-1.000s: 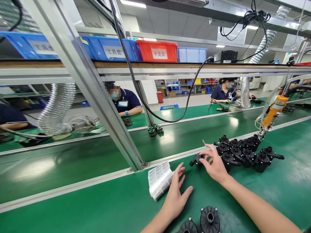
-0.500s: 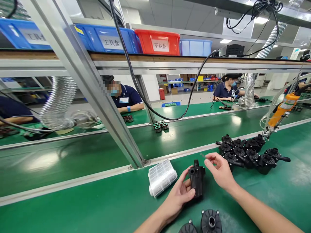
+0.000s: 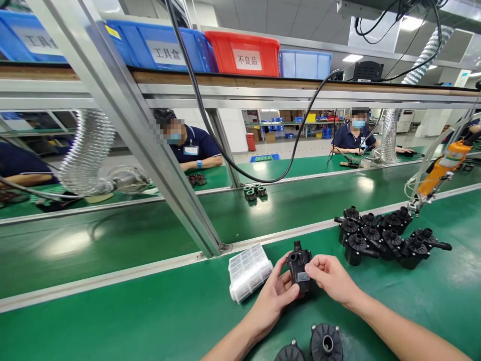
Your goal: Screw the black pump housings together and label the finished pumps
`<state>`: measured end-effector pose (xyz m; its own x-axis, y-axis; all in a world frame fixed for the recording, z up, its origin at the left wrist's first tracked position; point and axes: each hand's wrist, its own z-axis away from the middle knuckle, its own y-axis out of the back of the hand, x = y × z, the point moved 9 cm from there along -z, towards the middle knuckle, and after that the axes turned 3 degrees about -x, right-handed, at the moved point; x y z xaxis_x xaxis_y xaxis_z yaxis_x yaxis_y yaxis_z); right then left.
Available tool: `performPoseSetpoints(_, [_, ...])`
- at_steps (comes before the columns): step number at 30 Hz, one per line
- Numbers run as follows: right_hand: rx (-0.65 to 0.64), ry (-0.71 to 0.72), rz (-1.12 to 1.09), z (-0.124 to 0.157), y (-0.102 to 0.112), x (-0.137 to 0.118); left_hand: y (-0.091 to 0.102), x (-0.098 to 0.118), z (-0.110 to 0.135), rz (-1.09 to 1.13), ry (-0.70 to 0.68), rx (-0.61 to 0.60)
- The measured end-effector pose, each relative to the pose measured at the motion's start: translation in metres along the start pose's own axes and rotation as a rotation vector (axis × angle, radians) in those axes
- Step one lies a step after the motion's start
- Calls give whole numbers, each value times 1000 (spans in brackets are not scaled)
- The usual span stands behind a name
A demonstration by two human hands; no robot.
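A small black pump (image 3: 298, 269) with a white label on its side is held up between both my hands over the green mat. My left hand (image 3: 273, 297) cups it from the left and below, fingers curled round its body. From the right, my right hand (image 3: 329, 279) presses its fingers against the labelled side. Just left of my hands lies a white pack of labels (image 3: 249, 271).
A cluster of several black pumps (image 3: 383, 236) stands to the right. Two black round covers (image 3: 326, 345) lie near the front edge. An orange power screwdriver (image 3: 438, 172) hangs at the right. A slanted aluminium post (image 3: 158, 165) meets the belt rail. Other workers sit across the conveyor (image 3: 112, 235).
My right hand came in from the pump cluster and closed on the pump. My left hand took the pump off the mat and now holds it nearer to me.
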<state>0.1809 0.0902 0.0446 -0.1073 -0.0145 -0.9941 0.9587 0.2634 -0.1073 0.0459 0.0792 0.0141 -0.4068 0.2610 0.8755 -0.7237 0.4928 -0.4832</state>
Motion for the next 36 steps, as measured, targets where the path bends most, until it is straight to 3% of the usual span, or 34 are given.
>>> performPoseSetpoints(19, [66,54,120,-3,8,8,-2,2,0,-3,8,5])
performPoseSetpoints(30, [126,187,427,7,15,-18,0,3,-1,24,10,29])
performPoseSetpoints(36, [71,107,631,3,18,-14,-2,11,3,-237,-93,46])
